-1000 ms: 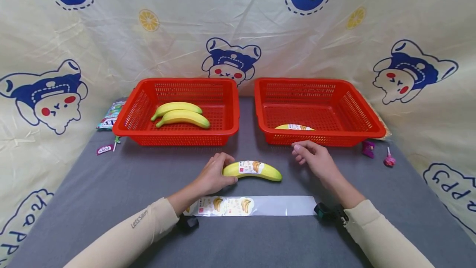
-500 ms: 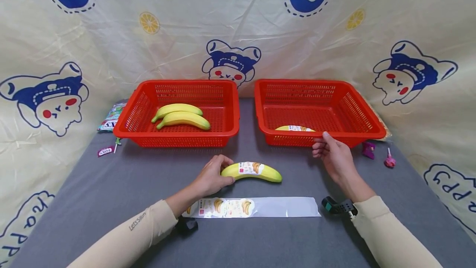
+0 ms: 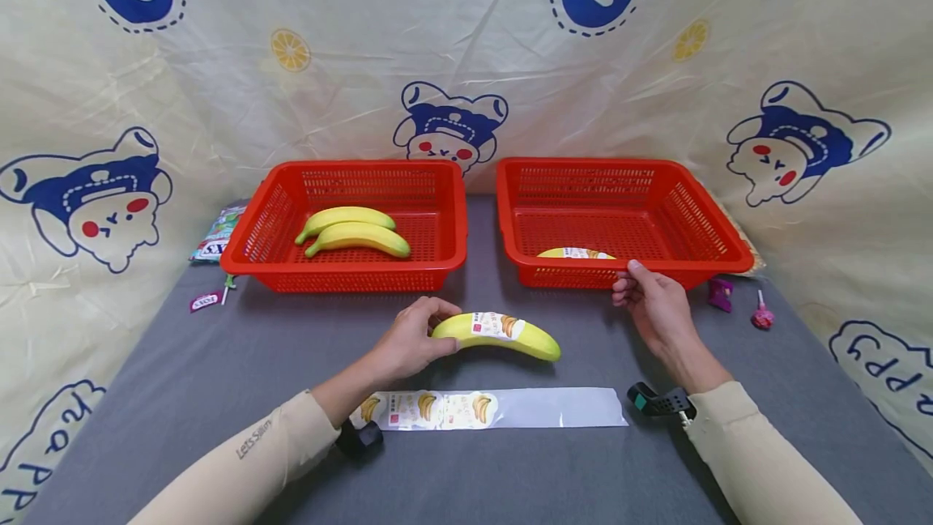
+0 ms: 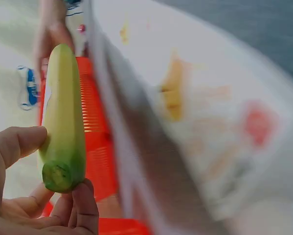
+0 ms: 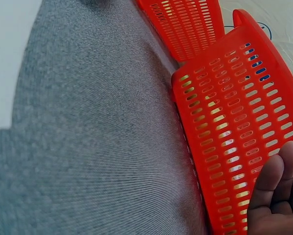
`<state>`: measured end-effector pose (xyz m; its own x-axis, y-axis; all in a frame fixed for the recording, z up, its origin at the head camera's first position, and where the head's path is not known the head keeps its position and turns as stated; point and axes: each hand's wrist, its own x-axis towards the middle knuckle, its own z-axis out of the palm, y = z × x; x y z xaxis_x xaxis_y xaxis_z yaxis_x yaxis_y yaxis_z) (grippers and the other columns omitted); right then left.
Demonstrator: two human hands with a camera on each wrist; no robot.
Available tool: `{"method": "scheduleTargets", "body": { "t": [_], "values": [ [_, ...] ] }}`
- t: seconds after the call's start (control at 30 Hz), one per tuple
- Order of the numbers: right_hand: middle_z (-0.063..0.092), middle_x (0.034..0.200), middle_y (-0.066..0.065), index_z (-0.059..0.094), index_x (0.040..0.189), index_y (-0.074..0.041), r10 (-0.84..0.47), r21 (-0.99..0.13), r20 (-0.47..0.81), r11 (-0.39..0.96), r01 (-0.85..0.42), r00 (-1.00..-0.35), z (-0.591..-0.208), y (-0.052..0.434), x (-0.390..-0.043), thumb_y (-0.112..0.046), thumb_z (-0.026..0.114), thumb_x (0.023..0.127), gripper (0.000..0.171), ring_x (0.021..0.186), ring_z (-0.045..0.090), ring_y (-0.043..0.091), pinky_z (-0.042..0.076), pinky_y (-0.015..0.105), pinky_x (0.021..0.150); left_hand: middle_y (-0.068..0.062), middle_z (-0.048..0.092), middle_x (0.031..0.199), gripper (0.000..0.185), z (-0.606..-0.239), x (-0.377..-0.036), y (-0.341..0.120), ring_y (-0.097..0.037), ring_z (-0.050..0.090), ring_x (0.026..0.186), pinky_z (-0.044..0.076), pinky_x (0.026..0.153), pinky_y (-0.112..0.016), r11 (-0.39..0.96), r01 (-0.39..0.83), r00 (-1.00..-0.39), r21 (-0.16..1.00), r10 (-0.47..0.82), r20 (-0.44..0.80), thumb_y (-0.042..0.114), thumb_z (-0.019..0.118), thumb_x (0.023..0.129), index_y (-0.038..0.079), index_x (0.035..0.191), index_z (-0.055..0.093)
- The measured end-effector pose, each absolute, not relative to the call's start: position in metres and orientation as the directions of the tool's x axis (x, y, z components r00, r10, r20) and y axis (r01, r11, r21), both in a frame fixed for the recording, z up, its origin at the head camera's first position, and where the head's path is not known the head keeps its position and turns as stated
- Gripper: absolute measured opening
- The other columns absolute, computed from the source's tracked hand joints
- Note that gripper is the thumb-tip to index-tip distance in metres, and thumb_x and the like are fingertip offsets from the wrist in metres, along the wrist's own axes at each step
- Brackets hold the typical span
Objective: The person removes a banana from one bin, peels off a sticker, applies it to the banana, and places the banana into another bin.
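Note:
A yellow banana (image 3: 503, 335) with a white label (image 3: 498, 326) sits mid-table in the head view. My left hand (image 3: 414, 339) pinches its left end between thumb and fingers; the left wrist view shows the banana's (image 4: 65, 115) green end between them. My right hand (image 3: 659, 306) holds the front rim of the right red basket (image 3: 700, 270), thumb at the rim and fingers curled against the outer wall. Inside that basket, another labelled banana (image 3: 576, 253) is partly hidden behind the front wall. Below the hands lies a strip of banana labels (image 3: 466, 409), its right part bare backing.
The left red basket (image 3: 350, 275) contains two bananas (image 3: 357, 239) that show no labels. Wrapped sweets (image 3: 720, 295) and a lollipop (image 3: 762, 314) lie at the right, with a small purple packet (image 3: 206, 300) and a snack bag (image 3: 217, 235) at the left. A printed curtain rises behind.
My right hand has moved right and forward from beside the banana to the right basket's front rim. The held banana has shifted slightly right, its right end tilting a little lower in view.

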<state>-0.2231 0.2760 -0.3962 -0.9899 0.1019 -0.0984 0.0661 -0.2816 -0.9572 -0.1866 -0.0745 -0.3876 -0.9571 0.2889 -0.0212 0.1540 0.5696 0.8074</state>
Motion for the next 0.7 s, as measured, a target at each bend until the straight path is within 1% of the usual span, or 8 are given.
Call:
{"method": "scheduleTargets", "body": {
  "t": [0.17,0.37,0.47,0.57,0.7],
  "values": [
    [0.070,0.073,0.000,0.070,0.090,-0.006,0.091,-0.955,-0.083,-0.293,0.053,-0.992,-0.396,0.277,-0.224,-0.036,0.064,0.087,0.031,0.063,0.063,0.011,0.054,0.022,0.067,-0.004,0.058,0.108,0.039,-0.356,-0.190,-0.068,-0.020,0.055,0.092,0.047,0.076,-0.027,0.494,0.202,-0.948,0.846,0.314,0.044,0.012,0.072,0.078,0.013,0.116,0.062],
    [0.070,0.071,0.001,0.071,0.086,-0.008,0.068,-0.946,-0.061,-0.323,0.036,-0.996,-0.396,0.278,-0.225,-0.033,0.062,0.089,0.027,0.062,0.063,0.012,0.054,0.022,0.066,0.000,0.053,0.120,0.046,-0.323,-0.211,-0.043,-0.018,0.052,0.104,0.050,0.082,-0.029,0.456,0.212,-0.954,0.864,0.290,0.080,0.019,0.072,0.081,0.017,0.124,0.056],
    [0.070,0.071,0.000,0.071,0.087,-0.007,0.064,-0.945,-0.063,-0.325,0.039,-0.996,-0.396,0.278,-0.224,-0.033,0.062,0.089,0.028,0.063,0.063,0.012,0.054,0.022,0.066,0.001,0.052,0.123,0.049,-0.313,-0.226,-0.026,-0.016,0.052,0.107,0.052,0.083,-0.028,0.451,0.206,-0.960,0.869,0.263,0.091,0.023,0.071,0.082,0.019,0.128,0.053],
    [0.070,0.071,0.000,0.071,0.089,-0.006,0.070,-0.948,-0.070,-0.316,0.045,-0.995,-0.397,0.278,-0.224,-0.034,0.063,0.088,0.029,0.063,0.062,0.011,0.053,0.022,0.067,0.001,0.053,0.124,0.052,-0.308,-0.241,-0.008,-0.015,0.053,0.104,0.052,0.083,-0.026,0.454,0.192,-0.966,0.870,0.245,0.086,0.025,0.071,0.083,0.020,0.131,0.053],
    [0.069,0.071,0.000,0.071,0.090,-0.005,0.071,-0.950,-0.074,-0.307,0.049,-0.995,-0.397,0.279,-0.224,-0.034,0.063,0.088,0.031,0.064,0.061,0.011,0.053,0.022,0.066,0.000,0.056,0.126,0.053,-0.306,-0.259,0.016,-0.014,0.052,0.102,0.051,0.083,-0.025,0.502,0.196,-0.968,0.842,0.234,0.087,0.024,0.068,0.084,0.019,0.134,0.052]
  ]
}}
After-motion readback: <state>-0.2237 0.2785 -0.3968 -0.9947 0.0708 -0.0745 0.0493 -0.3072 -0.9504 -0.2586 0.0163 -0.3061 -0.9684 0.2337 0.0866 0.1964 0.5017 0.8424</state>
